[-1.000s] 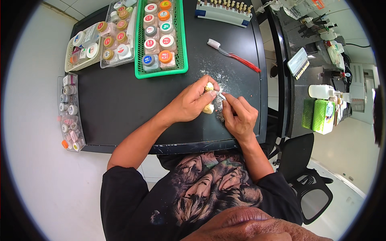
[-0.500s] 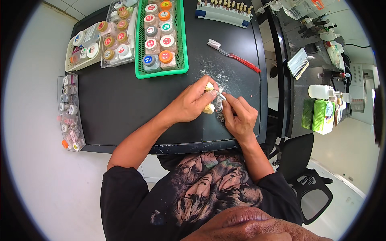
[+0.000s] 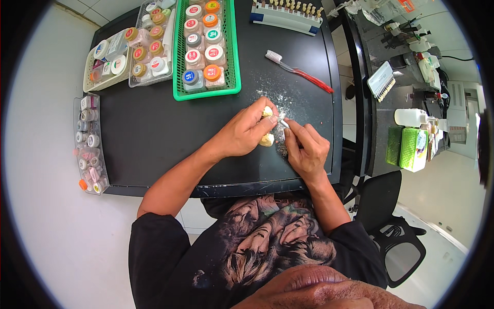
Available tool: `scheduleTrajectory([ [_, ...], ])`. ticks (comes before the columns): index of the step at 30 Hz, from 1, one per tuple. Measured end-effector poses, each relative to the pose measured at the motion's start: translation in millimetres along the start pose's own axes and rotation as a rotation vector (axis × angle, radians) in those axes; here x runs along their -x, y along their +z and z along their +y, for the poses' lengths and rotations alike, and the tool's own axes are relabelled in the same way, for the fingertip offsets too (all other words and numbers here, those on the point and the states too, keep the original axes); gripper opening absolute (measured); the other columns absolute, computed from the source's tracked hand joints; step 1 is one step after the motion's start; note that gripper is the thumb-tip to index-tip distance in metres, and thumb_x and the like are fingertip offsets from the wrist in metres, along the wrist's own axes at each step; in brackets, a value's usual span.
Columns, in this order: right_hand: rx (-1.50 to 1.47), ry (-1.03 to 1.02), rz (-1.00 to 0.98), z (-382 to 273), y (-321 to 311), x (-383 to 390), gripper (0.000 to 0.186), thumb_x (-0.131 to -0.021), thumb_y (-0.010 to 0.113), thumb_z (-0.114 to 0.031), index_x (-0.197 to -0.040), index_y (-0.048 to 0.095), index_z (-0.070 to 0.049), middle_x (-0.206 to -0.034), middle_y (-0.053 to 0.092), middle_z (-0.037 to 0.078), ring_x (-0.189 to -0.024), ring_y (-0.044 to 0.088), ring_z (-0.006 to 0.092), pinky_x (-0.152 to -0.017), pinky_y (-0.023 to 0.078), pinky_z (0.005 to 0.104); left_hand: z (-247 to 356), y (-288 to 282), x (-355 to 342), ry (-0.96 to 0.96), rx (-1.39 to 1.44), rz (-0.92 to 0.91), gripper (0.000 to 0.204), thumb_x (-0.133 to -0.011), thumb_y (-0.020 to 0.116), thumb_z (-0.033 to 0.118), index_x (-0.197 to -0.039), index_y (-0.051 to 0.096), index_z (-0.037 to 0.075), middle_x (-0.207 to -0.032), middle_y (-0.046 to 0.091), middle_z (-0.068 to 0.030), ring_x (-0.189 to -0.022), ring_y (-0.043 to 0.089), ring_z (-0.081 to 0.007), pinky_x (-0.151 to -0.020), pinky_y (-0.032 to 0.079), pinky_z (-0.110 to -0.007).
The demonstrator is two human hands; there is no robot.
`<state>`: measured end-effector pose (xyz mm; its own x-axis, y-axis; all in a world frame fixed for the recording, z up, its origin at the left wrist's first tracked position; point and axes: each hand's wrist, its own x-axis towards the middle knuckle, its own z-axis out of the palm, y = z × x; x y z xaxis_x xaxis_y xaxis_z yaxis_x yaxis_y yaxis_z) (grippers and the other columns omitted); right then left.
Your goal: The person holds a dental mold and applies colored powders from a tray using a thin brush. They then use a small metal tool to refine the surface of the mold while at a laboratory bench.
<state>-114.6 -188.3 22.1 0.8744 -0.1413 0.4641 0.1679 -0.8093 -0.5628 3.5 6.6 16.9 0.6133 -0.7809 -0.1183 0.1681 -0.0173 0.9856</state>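
My left hand (image 3: 247, 129) is closed on a pale yellow cast piece (image 3: 267, 139), whose lumpy ends show above and below my thumb. My right hand (image 3: 309, 149) pinches a short, slim whitish tool (image 3: 283, 123) against the work at the left fingertips; its tip is too small to make out. White powder and crumbs (image 3: 278, 95) are scattered on the black table (image 3: 149, 144) around and under both hands. A red toothbrush (image 3: 314, 81) with white bristles lies behind my right hand.
A green basket (image 3: 234, 62) of jars stands at the back, beside clear and cream trays (image 3: 105, 77) of containers. A jar organizer (image 3: 90, 144) runs along the left edge. A tooth-shade holder (image 3: 283, 23) sits at the back. Another bench (image 3: 381, 134) and a chair (image 3: 378, 201) are at right.
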Motion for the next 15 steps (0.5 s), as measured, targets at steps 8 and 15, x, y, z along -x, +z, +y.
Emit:
scheduleTrajectory([
  [8,-0.002,0.0,0.005,0.1,0.3,0.3,0.024,-0.096,0.089,-0.005,-0.119,0.086,-0.008,-0.072,0.058,0.005,-0.054,0.058,0.0209,-0.053,0.046,0.0375,1.9,-1.1,-0.2,-0.022,0.007,0.004,0.018,-0.12,0.061,0.022,-0.123,0.059,0.004,-0.094,0.063,-0.0032,-0.086,0.057,-0.0099,-0.074,0.05,-0.034],
  [15,0.003,0.0,0.003,-0.2,0.8,0.3,0.024,-0.097,0.089,-0.005,-0.12,0.086,-0.008,-0.073,0.059,0.005,-0.054,0.058,0.0212,-0.053,0.046,0.0375,-1.8,1.3,-0.7,-0.012,0.032,0.012,0.018,-0.122,0.058,0.024,-0.122,0.059,0.006,-0.094,0.06,0.0004,-0.084,0.054,-0.0073,-0.072,0.046,-0.03],
])
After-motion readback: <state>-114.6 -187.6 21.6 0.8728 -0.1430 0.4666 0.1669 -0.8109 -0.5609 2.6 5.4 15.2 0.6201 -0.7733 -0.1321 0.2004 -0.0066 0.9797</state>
